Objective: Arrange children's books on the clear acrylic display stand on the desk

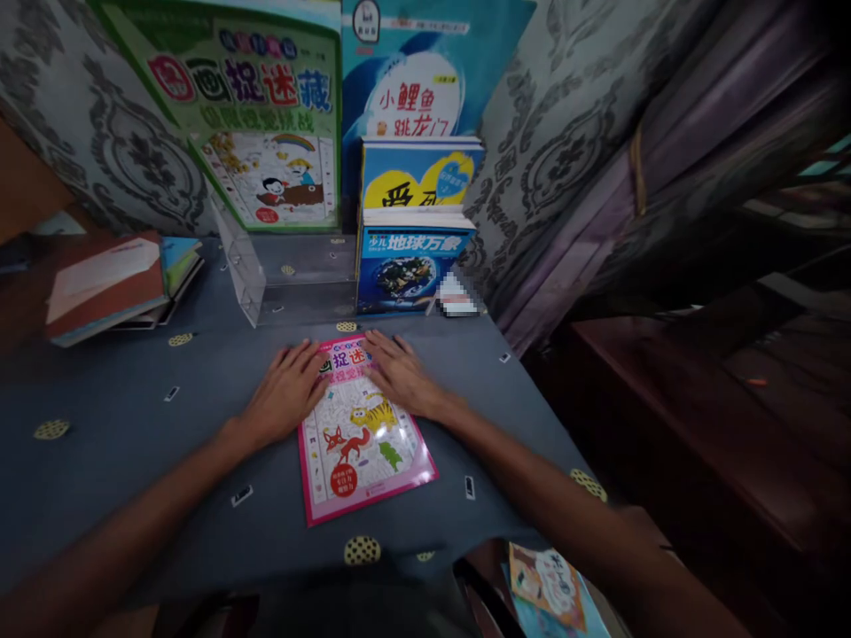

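Observation:
A pink-bordered children's picture book (363, 434), with a fox and a yellow striped cat on its cover, lies flat on the grey-blue tablecloth (199, 478). On its upper left edge rests my left hand (284, 388), fingers stretched out over the cover. My right hand (401, 374) lies flat across the upper right part, its fingers covering some of the title. Both hands touch the book without wrapping round it. Behind them stands a clear book rack (245, 275), holding a green-bordered picture book (266, 133) and, to the right, a blue earth book (412, 266) in front of others.
A stack of books (110, 288) lies at the left back. Patterned wallpaper (558, 133) and a gathered curtain (578, 239) border the table. Below the front right edge are more books (551, 585). A dark red wooden surface (691, 416) stands at right.

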### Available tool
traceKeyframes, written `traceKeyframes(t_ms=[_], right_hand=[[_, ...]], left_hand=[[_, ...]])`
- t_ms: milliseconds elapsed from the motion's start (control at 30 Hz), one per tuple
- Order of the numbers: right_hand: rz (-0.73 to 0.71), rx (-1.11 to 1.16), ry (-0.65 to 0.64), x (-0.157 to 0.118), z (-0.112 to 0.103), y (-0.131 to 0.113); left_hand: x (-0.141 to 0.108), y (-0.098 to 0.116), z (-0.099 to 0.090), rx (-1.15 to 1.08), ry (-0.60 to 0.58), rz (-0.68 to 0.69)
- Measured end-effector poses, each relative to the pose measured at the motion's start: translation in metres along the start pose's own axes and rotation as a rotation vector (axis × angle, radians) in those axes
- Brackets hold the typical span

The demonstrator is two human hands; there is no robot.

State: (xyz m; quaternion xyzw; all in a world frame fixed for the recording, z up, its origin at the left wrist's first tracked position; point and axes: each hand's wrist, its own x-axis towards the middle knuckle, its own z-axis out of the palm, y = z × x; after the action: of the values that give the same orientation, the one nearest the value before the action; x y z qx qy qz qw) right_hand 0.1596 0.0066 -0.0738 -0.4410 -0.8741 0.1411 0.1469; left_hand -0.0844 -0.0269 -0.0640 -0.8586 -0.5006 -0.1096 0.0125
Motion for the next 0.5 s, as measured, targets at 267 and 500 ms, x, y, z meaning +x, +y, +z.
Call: traceKeyframes(t_ms=[267, 500], right_hand=[[-0.053, 0.147, 0.014, 0.003, -0.005, 0.019], [-0.07, 0.117, 0.042, -0.001, -0.002, 0.015]], left_hand=[[0.004, 0.039, -0.008, -0.065, -0.161, 0.218], [-0.022, 0.096, -0.018, -0.291, -0.262, 0.6]])
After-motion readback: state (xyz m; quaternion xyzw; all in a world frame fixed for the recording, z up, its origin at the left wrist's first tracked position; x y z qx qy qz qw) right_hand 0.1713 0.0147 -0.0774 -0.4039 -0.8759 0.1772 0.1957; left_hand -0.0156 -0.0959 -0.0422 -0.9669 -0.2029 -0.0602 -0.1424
